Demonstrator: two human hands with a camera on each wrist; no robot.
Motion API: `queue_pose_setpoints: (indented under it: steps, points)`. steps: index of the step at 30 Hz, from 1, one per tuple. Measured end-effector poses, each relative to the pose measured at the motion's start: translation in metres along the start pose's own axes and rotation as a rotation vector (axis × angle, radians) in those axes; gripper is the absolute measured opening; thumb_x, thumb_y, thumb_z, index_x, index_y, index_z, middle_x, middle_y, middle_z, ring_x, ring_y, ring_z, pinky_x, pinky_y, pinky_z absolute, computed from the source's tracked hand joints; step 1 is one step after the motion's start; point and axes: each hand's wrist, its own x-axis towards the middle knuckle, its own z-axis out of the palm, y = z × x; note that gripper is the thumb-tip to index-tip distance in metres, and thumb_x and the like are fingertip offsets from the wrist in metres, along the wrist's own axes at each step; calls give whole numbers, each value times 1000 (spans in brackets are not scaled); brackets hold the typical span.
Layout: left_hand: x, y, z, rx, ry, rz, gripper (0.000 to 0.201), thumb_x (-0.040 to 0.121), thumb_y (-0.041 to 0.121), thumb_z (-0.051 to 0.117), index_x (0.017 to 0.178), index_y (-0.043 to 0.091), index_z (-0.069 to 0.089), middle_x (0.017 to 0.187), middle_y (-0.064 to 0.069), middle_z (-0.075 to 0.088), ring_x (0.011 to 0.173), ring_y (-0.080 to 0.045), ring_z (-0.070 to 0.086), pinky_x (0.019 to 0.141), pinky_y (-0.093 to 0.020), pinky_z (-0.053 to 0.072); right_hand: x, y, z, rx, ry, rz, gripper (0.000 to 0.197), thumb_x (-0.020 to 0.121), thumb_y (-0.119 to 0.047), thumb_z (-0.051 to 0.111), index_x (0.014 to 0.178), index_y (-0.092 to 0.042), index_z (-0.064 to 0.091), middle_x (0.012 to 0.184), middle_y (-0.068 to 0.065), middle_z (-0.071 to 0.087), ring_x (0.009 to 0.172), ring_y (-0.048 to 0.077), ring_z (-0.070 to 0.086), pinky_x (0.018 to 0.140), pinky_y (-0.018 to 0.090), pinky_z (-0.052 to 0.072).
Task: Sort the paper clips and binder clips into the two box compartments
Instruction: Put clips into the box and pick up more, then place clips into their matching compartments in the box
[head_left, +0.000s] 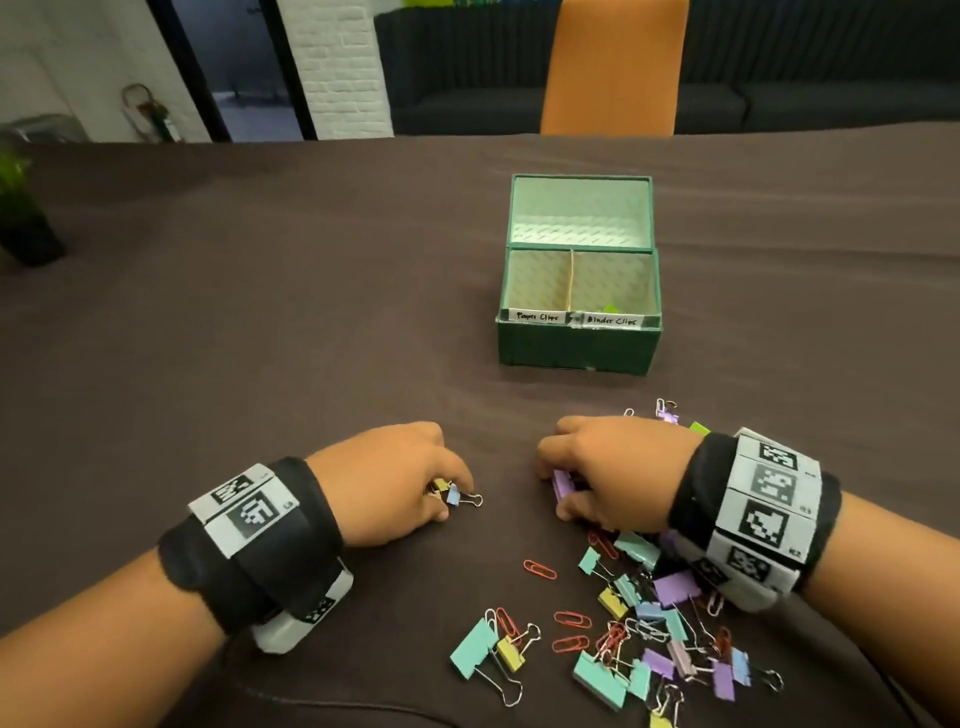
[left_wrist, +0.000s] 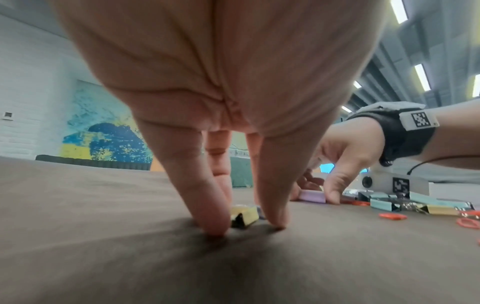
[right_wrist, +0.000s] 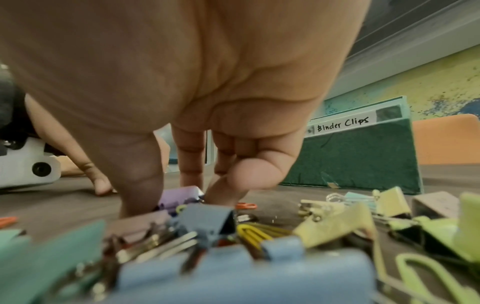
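Overhead, left hand (head_left: 395, 480) pinches a yellow binder clip (head_left: 441, 486) on the counter (head_left: 260, 312); right hand (head_left: 613, 473) grasps a purple binder clip (head_left: 561, 484). Box (head_left: 579, 338) sits beyond, well apart. Left wrist: fingers (left_wrist: 205, 205) flank the yellow clip. Right wrist: fingertips (right_wrist: 140, 197) close round the purple clip amid the pile (right_wrist: 207, 236).

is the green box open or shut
Open. The green box has its lid swung back upright, so both labelled compartments show from above in the head view.

Black wristbands (head_left: 249, 540) with white coded tags and grey cameras (head_left: 296, 618) on 2 bare forearms.
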Motion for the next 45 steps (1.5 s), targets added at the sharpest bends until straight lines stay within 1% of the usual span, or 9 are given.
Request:
queue_pose_setpoints:
  steps: [6,11,15,19,22,28,32,38,45]
  points:
    - [6,2,2,-13,43,4,20,89,41,64,109,42,63,107,12,50,87,-9,58,84,-35,50,-5,0,-5,4,70,-28,26,87,-43,63,110,-31,57,105,-6,50,91,22,58,77,36,52]
    - [3,3,4,-8,86,3,17,88,39,58,105,41,59,102,11,50,82,-8,56,80,-32,51,2,22,-28,20,544,92,18,91,-30,49,105,-29,59,96,-1,52,71,24,60,63,40,56]
    - [5,7,4,2,101,5,18,82,38,56,100,40,59,97,10,51,81,-10,56,77,-34,51,19,59,-71,116,776,208,26,93,-24,55,118,-28,62,112,3,56,84,22,62,77,38,57]
    - [5,3,3,-43,100,22,17,80,37,61,96,40,61,93,12,52,73,-1,52,76,-28,50,17,76,-84,28,656,331,52,89,-33,66,139,-29,51,135,3,47,108,25,59,88,35,49]
    - [5,0,-4,-132,155,31,15,77,34,64,90,41,63,86,14,56,70,1,56,75,-27,52,-2,72,-65,-7,598,235,40,86,-33,67,125,-30,59,117,0,55,100,23,60,83,33,49]
    - [32,8,-28,-351,303,34,17,72,15,70,81,30,69,74,8,67,61,-1,58,69,-24,54,-40,55,-23,81,-27,206,53,83,-42,71,131,-52,51,116,-11,45,98,13,54,80,30,48]
    - [75,29,-58,-486,450,80,17,73,12,71,83,26,71,75,3,67,59,-6,55,69,-24,52,-41,52,-12,97,8,183,36,89,-28,62,121,-46,64,119,-9,46,102,14,56,86,31,51]
    - [147,57,-106,-554,655,71,18,76,10,64,85,25,69,71,9,62,61,-9,55,64,-21,48,-33,53,-10,148,91,182,17,84,-12,58,90,-24,68,101,-10,46,82,13,50,62,19,35]
    - [176,64,-114,-486,496,79,29,87,11,63,104,32,75,94,7,72,86,-15,70,70,-19,53,-36,54,-12,225,168,137,15,83,-12,54,88,-23,62,95,-5,59,86,19,56,79,35,52]
